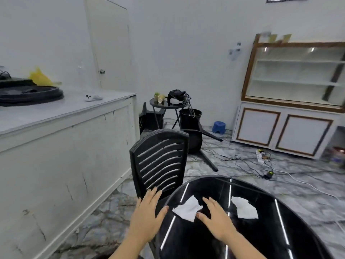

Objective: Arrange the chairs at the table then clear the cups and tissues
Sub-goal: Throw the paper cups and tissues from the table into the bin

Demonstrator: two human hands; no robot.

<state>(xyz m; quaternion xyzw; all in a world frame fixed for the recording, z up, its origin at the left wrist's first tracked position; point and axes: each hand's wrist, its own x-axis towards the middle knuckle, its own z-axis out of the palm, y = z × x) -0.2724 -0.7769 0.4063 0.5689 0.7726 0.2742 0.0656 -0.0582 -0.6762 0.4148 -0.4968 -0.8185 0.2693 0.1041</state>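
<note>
A black slatted plastic chair (160, 157) stands upright at the left edge of the glossy black round table (261, 240). My left hand (147, 212) hovers open, fingers spread, just in front of the chair's backrest near the table rim. My right hand (216, 215) is open above the tabletop, beside a white tissue (187, 208). A second white tissue (244, 207) lies further right on the table. Another black chair (197, 141) lies tipped over on the floor behind. Paper cups (161, 99) sit on a small round side table (164, 105) at the back.
A long white counter (61, 131) runs along the left wall. A black bucket (190, 116), a blue stool (218, 127), a third black chair (149, 120) and a glass-fronted cabinet (291, 101) stand at the back. Cables and a power strip (261, 156) trail across the marble floor.
</note>
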